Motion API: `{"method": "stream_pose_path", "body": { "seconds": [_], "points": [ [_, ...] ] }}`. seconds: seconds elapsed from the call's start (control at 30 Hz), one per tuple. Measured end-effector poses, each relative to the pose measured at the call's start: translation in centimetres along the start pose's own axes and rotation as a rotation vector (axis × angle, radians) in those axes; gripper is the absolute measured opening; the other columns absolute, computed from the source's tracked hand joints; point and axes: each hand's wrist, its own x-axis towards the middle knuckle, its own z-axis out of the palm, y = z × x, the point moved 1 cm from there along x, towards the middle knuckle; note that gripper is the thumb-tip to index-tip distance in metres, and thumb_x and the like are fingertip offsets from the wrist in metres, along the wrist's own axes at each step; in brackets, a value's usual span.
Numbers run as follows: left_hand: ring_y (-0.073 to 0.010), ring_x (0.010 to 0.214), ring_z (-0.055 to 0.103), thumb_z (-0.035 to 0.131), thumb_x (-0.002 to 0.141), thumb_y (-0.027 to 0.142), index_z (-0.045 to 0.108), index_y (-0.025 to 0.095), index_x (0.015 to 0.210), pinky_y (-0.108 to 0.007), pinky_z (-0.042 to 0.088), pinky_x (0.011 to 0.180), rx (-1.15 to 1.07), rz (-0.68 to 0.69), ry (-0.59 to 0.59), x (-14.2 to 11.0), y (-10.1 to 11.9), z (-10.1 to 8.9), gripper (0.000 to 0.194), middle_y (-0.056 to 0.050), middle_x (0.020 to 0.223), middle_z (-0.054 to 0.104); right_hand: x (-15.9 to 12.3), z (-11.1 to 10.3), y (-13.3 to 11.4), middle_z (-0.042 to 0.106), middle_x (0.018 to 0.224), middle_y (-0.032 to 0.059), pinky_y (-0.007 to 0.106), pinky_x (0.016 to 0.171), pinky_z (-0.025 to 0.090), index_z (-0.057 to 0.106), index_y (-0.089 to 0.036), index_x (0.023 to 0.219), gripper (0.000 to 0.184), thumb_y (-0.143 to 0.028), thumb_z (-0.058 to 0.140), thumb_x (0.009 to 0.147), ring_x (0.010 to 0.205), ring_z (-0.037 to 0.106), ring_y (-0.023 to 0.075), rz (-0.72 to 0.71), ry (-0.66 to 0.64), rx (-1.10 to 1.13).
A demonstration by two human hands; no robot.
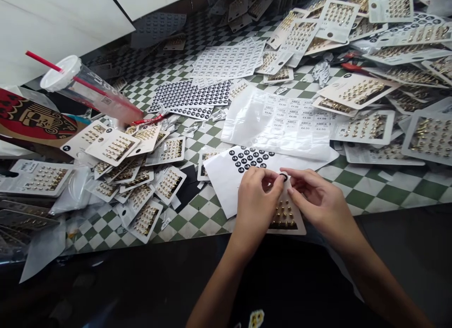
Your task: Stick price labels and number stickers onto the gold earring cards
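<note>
Just now, your left hand [256, 200] pinches a small black sticker [283, 177] atop a gold-stud card [284, 217], your right hand [319, 205] loosely curled beside it; far left, a lidded plastic cup [88, 93] holds a red straw [44, 61].

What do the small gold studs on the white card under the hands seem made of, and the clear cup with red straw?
The small gold studs look like shiny gold-coloured metal, probably plated, since they catch light; exact metal unclear. The clear cup looks like transparent plastic: the background shows through its wall.
</note>
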Motion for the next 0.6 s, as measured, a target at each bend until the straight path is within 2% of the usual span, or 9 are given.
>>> {"method": "stream_pose_path", "body": {
  "seconds": [0.27, 0.43, 0.6],
  "points": [
    [-0.0124, 0.075, 0.053, 0.059, 0.081, 0.02, 0.059, 0.017, 0.073, -0.026, 0.044, 0.07, 0.015, -0.011, -0.003, 0.1, 0.1, -0.3, 0.009, -0.001, 0.079, 0.056, -0.2, 0.0, -0.3, 0.057, 0.097, 0.0049, 0.031, 0.079, 0.051, 0.061, -0.022, 0.116, 0.032, -0.019, 0.056, 0.084, 0.085, 0.057, 0.0157, -0.037, -0.018, -0.012],
    [-0.0146, 0.076, 0.053, 0.057, 0.084, 0.025, 0.053, 0.018, 0.073, -0.029, 0.044, 0.072, 0.09, -0.017, -0.066, 0.1, 0.2, -0.5, 0.013, -0.001, 0.08, 0.056, -0.2, 0.1, -0.6, 0.056, 0.094, 0.0047, 0.03, 0.077, 0.05, 0.062, -0.022, 0.115, 0.032, -0.019, 0.056, 0.084, 0.084, 0.057, 0.016, -0.081, -0.011, -0.041],
    [-0.0203, 0.085, 0.051, 0.066, 0.077, 0.04, 0.048, 0.021, 0.094, -0.035, 0.044, 0.076, 0.199, -0.047, -0.028, 0.5, -0.5, -1.9, 0.031, -0.003, 0.085, 0.053, -0.2, 0.0, -0.6, 0.055, 0.092, 0.004, 0.031, 0.08, 0.05, 0.062, -0.023, 0.113, 0.03, -0.019, 0.056, 0.084, 0.084, 0.055, 0.0152, -0.074, -0.038, 0.004]
  ]
}}
